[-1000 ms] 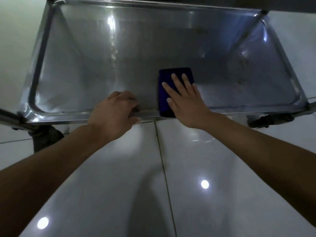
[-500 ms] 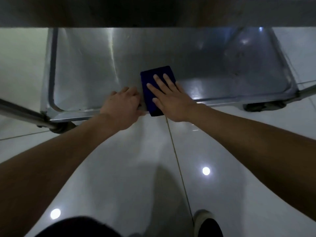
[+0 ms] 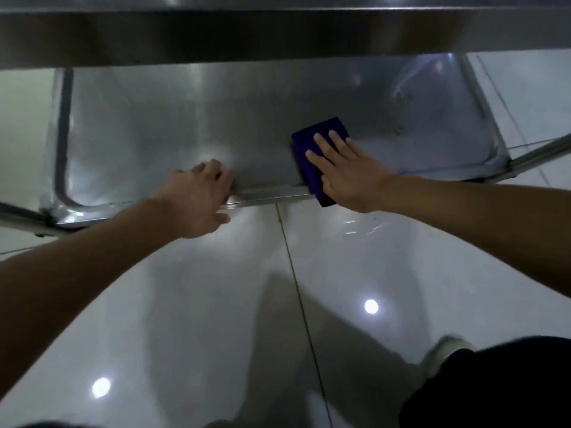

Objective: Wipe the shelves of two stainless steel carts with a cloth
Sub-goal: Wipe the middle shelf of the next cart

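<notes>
**Lower cart shelf under a flat-pressed cloth**

A glossy white tiled floor (image 3: 216, 319) fills the lower part of the view, marked by bright ceiling-light reflections and one dark grout line. Above it, the lower stainless steel shelf (image 3: 154, 128) of a cart is seen from above, its raised rim running along the near edge. The underside and front edge of an upper shelf (image 3: 278, 35) span the top of the view as a dark band. A cart leg (image 3: 540, 156) is seen at the right corner of the lower shelf.

The near rim of the lower shelf is gripped by the left hand (image 3: 197, 199), fingers curled over the rim and thumb below it. The right hand (image 3: 349, 177) is laid flat, fingers straight and spread, pressing on a folded dark blue cloth (image 3: 312, 149). The cloth lies on the lower shelf right of centre, its near end overhanging the rim. A light shoe (image 3: 445, 350) is partly visible at the lower right.
</notes>
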Demonstrator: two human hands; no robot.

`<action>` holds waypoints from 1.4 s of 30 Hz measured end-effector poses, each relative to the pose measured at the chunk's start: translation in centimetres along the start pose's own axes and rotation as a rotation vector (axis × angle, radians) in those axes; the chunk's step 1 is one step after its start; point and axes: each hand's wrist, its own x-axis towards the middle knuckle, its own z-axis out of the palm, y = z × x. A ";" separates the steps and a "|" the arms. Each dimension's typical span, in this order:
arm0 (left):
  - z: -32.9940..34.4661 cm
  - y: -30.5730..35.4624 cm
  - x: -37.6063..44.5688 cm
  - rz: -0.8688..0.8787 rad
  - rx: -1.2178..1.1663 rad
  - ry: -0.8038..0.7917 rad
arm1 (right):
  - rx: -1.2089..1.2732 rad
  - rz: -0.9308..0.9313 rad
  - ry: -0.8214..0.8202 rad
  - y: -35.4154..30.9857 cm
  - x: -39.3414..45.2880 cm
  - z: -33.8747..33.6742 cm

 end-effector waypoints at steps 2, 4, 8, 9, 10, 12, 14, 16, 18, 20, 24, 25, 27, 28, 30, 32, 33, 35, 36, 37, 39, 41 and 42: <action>-0.3 0.7 0.3 -0.037 -0.021 -0.021 | 0.000 -0.037 0.010 0.4 0.3 -0.1; -0.3 1.6 1.0 -0.095 -0.032 0.012 | 0.072 0.008 0.054 0.0 1.1 0.3; 0.2 3.2 1.6 -0.229 -0.156 0.240 | 0.180 0.058 0.215 -1.4 2.8 1.7; 0.2 4.2 2.0 -0.242 -0.206 0.301 | 0.202 0.056 0.242 -1.3 3.0 2.0; 0.1 5.5 2.4 -0.253 -0.254 0.336 | 0.227 0.049 0.259 -1.1 3.2 2.2; 0.1 8.6 3.5 -0.266 -0.314 0.377 | 0.246 0.031 0.279 -0.6 3.2 2.5; 0.1 11.6 4.7 -0.277 -0.345 0.407 | 0.241 -0.004 0.283 0.0 3.0 2.7; -0.2 13.5 5.8 -0.293 -0.389 0.447 | 0.236 -0.022 0.287 1.0 2.8 3.0; -0.6 14.8 7.4 -0.280 -0.408 0.497 | 0.244 0.002 0.284 2.7 2.1 3.6; -1.1 16.1 9.2 -0.237 -0.395 0.525 | 0.248 0.048 0.275 5.0 1.1 4.5; -2.0 19.7 12.3 -0.166 -0.379 0.502 | 0.276 0.160 0.247 10.8 -1.6 6.4; -2.2 20.7 12.9 -0.158 -0.371 0.459 | 0.285 0.179 0.237 12.4 -2.5 6.9; -2.4 22.2 13.9 -0.154 -0.330 0.364 | 0.294 0.217 0.221 15.7 -4.3 7.9; -2.5 22.7 14.2 -0.151 -0.306 0.342 | 0.295 0.247 0.220 17.5 -5.3 8.5; -2.6 23.5 14.4 -0.151 -0.274 0.343 | 0.300 0.348 0.214 21.1 -7.2 9.6; -2.6 24.5 14.4 -0.151 -0.249 0.339 | 0.302 0.493 0.170 24.5 -9.4 10.5; -2.6 24.9 14.4 -0.148 -0.246 0.334 | 0.306 0.557 0.144 25.9 -10.3 10.9; -2.3 25.6 14.4 -0.136 -0.244 0.342 | 0.319 0.625 0.110 27.3 -11.6 11.5; -2.2 25.8 14.4 -0.132 -0.248 0.354 | 0.318 0.632 0.108 27.5 -11.9 11.6; -2.1 25.9 14.4 -0.130 -0.258 0.369 | 0.313 0.629 0.112 27.3 -12.0 11.6; -1.8 25.6 14.3 -0.125 -0.286 0.396 | 0.295 0.612 0.113 26.4 -11.9 11.3; -1.6 25.2 14.1 -0.120 -0.316 0.416 | 0.265 0.567 0.115 24.3 -11.5 10.6; -1.6 25.1 14.1 -0.119 -0.324 0.419 | 0.257 0.532 0.131 22.7 -11.2 10.2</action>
